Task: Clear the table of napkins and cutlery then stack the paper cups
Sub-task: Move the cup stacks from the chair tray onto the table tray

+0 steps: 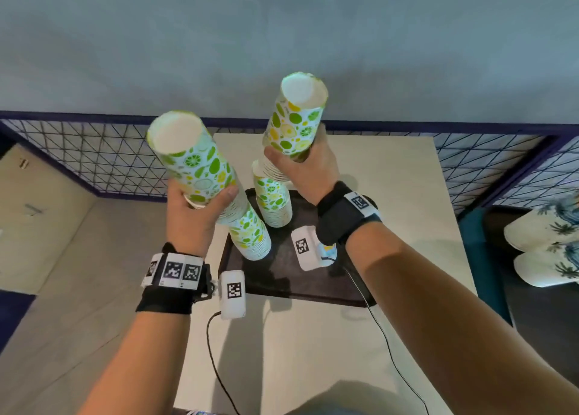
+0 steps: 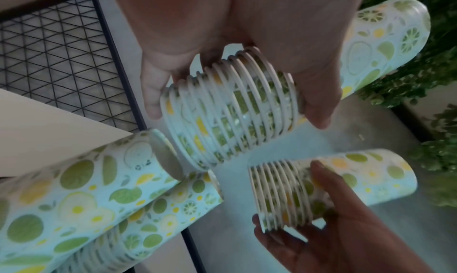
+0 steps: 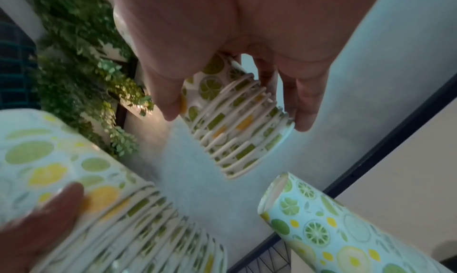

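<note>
Left hand (image 1: 191, 214) gripped one inverted cup stack (image 1: 191, 161); right hand (image 1: 300, 170) gripped another (image 1: 296, 120), both raised above two stacks (image 1: 272, 201) on the tray (image 1: 282, 277), presumably for merging.

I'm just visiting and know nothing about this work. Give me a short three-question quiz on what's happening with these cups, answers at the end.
1. True or false: the left hand holds nothing.
2. How many cup stacks stand on the dark tray?
   A. none B. two C. five
3. Fill in: the cups in the right hand are held upside down, bases pointing ____.

Key
1. False: it grips its own cup stack, as the right hand grips the raised stack.
2. B: a near stack and a far stack.
3. Up.
</note>
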